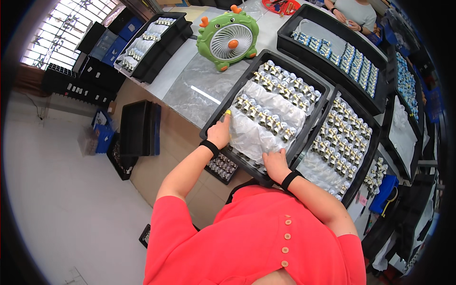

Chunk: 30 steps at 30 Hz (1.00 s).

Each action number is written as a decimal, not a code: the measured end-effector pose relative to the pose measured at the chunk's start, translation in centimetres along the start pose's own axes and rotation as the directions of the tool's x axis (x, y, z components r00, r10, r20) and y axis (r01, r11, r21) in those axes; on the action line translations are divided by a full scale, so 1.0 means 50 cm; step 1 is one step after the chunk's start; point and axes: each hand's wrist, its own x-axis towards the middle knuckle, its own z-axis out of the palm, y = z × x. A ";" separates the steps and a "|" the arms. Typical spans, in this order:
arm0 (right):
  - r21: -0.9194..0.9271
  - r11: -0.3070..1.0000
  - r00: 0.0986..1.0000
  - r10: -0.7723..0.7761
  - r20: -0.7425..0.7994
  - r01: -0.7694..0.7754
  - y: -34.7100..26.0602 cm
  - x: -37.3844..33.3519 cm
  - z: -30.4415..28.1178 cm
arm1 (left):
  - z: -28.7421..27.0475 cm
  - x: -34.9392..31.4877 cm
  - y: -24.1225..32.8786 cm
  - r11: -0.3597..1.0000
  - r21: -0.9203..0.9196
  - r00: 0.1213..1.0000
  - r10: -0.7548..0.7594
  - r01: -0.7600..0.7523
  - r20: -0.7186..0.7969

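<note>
A black tray (325,90) in front of me holds rows of small figurines (270,118) with clear round tops and yellow details. Crinkled white sheets (251,130) lie between and over the rows. At the tray's left side is my left hand (219,134), its index finger stretched along the sheet's edge, with something yellow on the fingertip. My right hand (276,166) has its fingers bent onto the sheet's near edge, gripping it there. Part of the lowest figurine row shows below the sheet, between my hands.
Another black tray of figurines (343,137) adjoins on the right. Beyond stands a tray of blue-and-white figurines (335,54), with a co-worker (354,14) behind it. A green cartoon-shaped fan (228,40) occupies the grey tabletop (197,85). Stacked black bins (135,128) stand on the floor at left.
</note>
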 end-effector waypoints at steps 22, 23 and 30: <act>0.076 0.989 0.991 -0.120 -0.061 0.124 0.001 -0.011 0.000 | -0.007 -0.057 0.100 0.757 0.081 0.760 0.636 -0.648 0.134; 0.094 0.987 0.992 -0.124 -0.035 0.127 0.003 -0.011 -0.003 | -0.007 -0.062 0.090 0.768 0.088 0.768 0.614 -0.635 0.185; 0.212 0.975 0.991 -0.034 -0.130 0.061 0.006 -0.006 -0.024 | -0.011 -0.072 0.051 0.780 0.071 0.773 0.597 -0.622 0.214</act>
